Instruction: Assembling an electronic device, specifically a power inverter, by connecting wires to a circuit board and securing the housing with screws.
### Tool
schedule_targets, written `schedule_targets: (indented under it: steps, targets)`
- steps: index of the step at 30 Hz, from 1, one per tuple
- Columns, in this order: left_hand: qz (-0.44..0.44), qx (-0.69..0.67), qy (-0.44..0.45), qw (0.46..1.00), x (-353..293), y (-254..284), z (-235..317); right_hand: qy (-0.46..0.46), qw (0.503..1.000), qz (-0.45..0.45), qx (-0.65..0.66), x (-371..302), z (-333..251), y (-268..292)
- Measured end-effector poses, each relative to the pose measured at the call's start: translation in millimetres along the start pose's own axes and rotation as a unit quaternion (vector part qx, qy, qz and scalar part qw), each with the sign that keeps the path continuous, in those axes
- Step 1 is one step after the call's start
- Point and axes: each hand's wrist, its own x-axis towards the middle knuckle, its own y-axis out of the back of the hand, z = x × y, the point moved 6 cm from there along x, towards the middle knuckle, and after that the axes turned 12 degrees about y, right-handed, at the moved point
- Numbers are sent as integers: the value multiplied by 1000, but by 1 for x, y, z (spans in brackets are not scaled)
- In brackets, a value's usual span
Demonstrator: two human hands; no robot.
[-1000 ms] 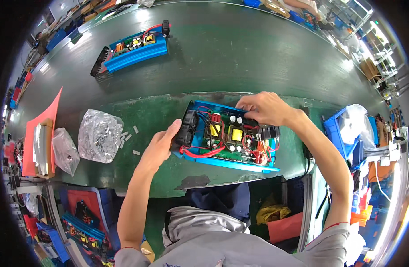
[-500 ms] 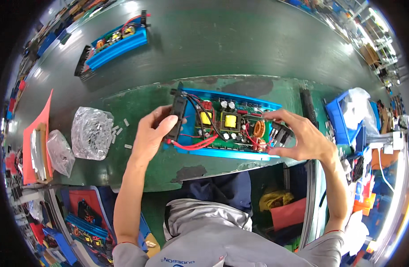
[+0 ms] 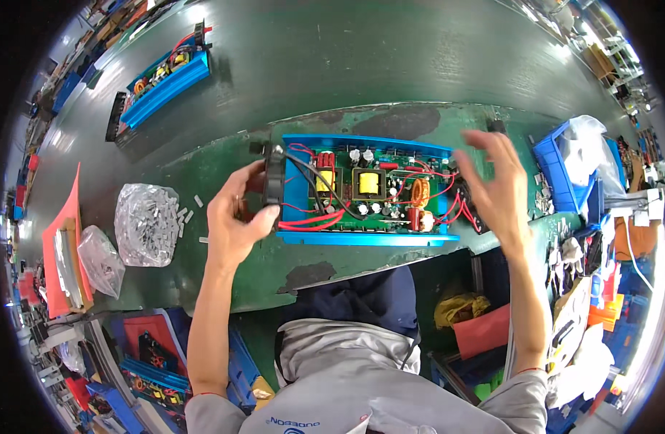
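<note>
In front of me on the green bench lies a blue metal housing (image 3: 368, 239) with its top uncovered, showing a green circuit board (image 3: 379, 220). Yellow-wrapped transformers (image 3: 369, 184) and a copper coil (image 3: 420, 193) stand on the board. At its left end, my left hand (image 3: 235, 210) grips a black end panel (image 3: 274, 176) between thumb and fingers. Red and black wires (image 3: 318, 220) run from that panel into the housing. My right hand (image 3: 500, 184) is raised, fingers apart, over the right end. A second black end panel (image 3: 475, 211), partly hidden beneath it, hangs on red wires.
Another open blue unit (image 3: 166, 83) rests on the dark surface farther back left. Left of my work are a clear bag of small pale parts (image 3: 148, 224), a few loose pieces and a red folder (image 3: 63, 246). At right stands a blue bin (image 3: 564, 170) holding plastic bags.
My right hand has let go of the right end panel and lifted; the panel now sits lower against the housing. The left panel is turned more edge-on. The far unit appears farther left.
</note>
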Motion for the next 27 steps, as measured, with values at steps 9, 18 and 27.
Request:
schedule_targets:
  steps: [9,18,27]
  targets:
    - [79,214,-154,961,-22,5,18,334,909,-159,192,78,-90,-114]
    - [68,115,-75,988,-20,-3,23,326,885,-213,254,76,-71,-105]
    - [100,106,94,985,19,16,0,250,931,-178,196,47,-49,-100]
